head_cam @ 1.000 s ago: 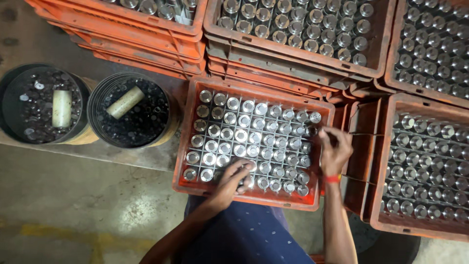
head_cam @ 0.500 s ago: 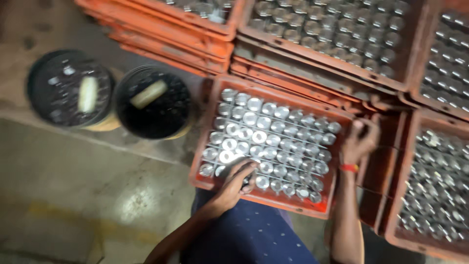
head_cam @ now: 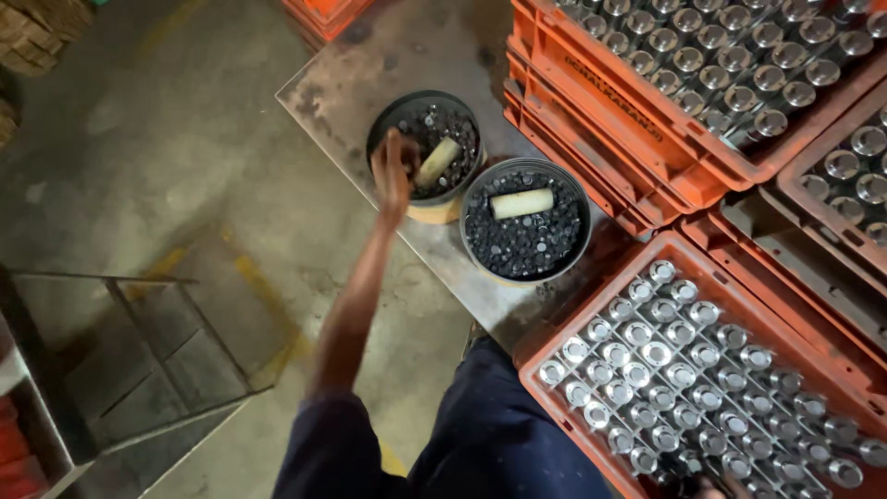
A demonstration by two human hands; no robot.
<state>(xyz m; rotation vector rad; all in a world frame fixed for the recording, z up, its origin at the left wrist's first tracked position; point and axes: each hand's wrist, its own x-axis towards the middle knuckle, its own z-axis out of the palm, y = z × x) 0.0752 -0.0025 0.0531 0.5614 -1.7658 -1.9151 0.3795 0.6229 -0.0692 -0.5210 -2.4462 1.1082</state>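
Now the left hand (head_cam: 394,176) has left the orange crate (head_cam: 554,334) of upright metal cylinders (head_cam: 656,354) and dips, fingers curled, into the far black tub (head_cam: 381,129) of small dark parts; whether it pinches any, I cannot tell. Right hand has dropped from view.

Orange crate (head_cam: 647,111) upper right, raised lettering on its long side

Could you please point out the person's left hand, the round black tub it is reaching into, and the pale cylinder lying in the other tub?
left hand (head_cam: 393,171): head view, on the back of the hand.
round black tub (head_cam: 388,118): head view, on its far-left rim.
pale cylinder (head_cam: 522,203): head view, on its middle.
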